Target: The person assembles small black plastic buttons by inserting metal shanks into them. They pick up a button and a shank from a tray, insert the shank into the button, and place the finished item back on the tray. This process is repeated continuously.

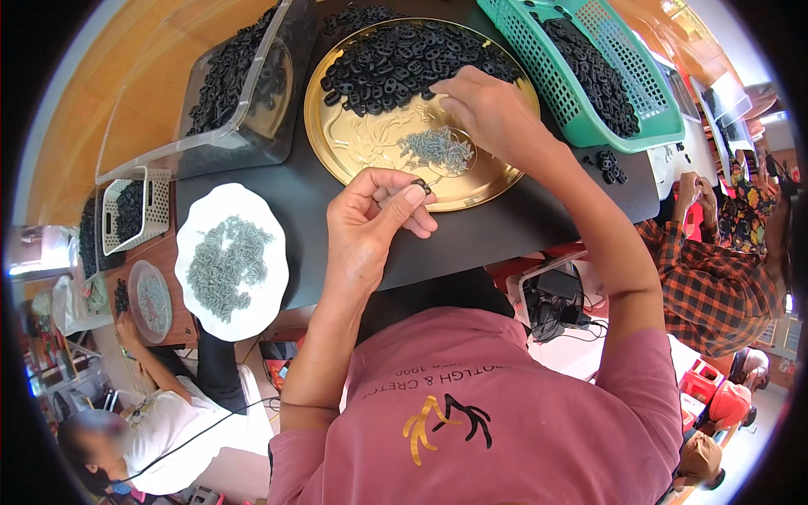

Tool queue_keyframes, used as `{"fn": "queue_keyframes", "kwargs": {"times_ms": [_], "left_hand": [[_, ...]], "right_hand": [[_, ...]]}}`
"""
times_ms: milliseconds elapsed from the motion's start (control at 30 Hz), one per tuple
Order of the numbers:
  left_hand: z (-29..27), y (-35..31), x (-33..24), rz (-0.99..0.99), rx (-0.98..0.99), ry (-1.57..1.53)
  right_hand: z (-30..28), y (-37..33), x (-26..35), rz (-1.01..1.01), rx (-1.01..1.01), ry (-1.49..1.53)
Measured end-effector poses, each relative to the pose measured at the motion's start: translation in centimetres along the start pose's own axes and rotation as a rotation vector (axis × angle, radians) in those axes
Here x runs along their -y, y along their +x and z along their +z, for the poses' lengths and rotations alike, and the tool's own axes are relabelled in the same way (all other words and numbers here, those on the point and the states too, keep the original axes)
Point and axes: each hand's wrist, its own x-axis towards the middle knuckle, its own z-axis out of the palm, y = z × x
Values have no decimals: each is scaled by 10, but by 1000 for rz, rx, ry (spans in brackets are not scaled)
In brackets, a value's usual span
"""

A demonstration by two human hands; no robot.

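Observation:
My left hand pinches a small black two-holed plastic piece between thumb and fingertips, just over the near rim of a round gold tray. Over that tray, my right hand has its fingertips drawn together at the near edge of a heap of black two-holed plastic pieces. Whether anything is between those fingertips is hidden. Closer to me on the tray lies a small pile of silver screws, below my right hand.
A white scalloped plate of screws stands left of the tray. Behind it is a clear plastic bin with black pieces. A green basket of them stands right, with loose pieces nearby. Other people sit on both sides.

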Motion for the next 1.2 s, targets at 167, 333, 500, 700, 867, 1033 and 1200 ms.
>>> {"fn": "queue_keyframes", "kwargs": {"times_ms": [167,333,500,700,867,1033,1200], "left_hand": [[-3,0,1,10,5,8],[-3,-1,1,-6,3,-8],[-2,-1,2,-7,6,2],[-1,1,2,-6,3,-2],[1,0,1,14,-11,-18],[7,0,-3,76,-48,-55],[18,-1,-4,153,-47,-76]], "right_hand": [[7,10,-5,10,94,-104],[0,10,-7,-57,106,-143],[-2,16,-13,-141,187,-145],[6,17,-24,-320,112,-222],[10,10,-28,-131,59,2],[-18,-7,3,419,106,822],[-38,-29,34,506,76,1154]]}}
